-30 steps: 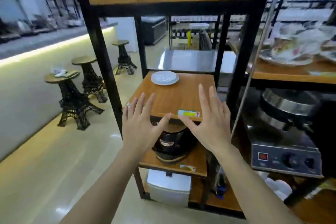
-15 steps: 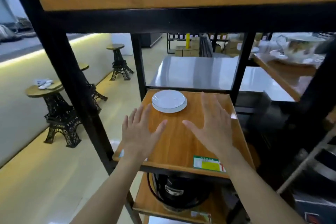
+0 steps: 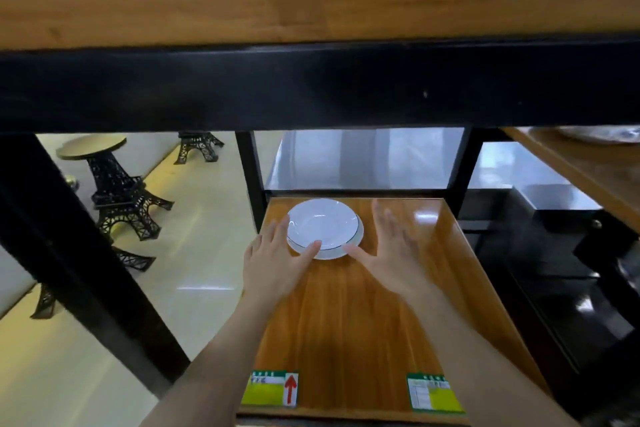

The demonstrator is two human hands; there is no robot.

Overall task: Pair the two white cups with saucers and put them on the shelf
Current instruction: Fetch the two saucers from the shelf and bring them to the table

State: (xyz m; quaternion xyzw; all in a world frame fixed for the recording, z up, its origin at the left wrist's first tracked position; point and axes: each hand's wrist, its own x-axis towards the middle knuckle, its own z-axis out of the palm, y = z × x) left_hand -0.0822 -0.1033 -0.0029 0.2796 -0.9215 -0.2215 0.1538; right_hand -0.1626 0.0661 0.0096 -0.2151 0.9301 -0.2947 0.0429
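We are at the very start of the job, as far as we can judge. On the wooden shelf (image 3: 346,322) sit two white saucers (image 3: 323,227), stacked one on the other toward the back, the lower one showing only as a pale rim under the upper. No white cup is on this shelf, and we cannot make out either cup anywhere; some blurred crockery stands on the shelf above (image 3: 311,10), but what it is we cannot tell.

Our left hand (image 3: 273,260) is spread wide and holds nothing, its thumb lying over the near edge of the stack and its fingers by the left rim. Our right hand (image 3: 391,246) is likewise flat, open and empty, just beside the stack on its right, the thumb near the rim; whether it touches we cannot say.

So nothing is paired yet. By our reckoning, the saucers must be separated, both cups found, each set on a saucer, and the pairs placed.
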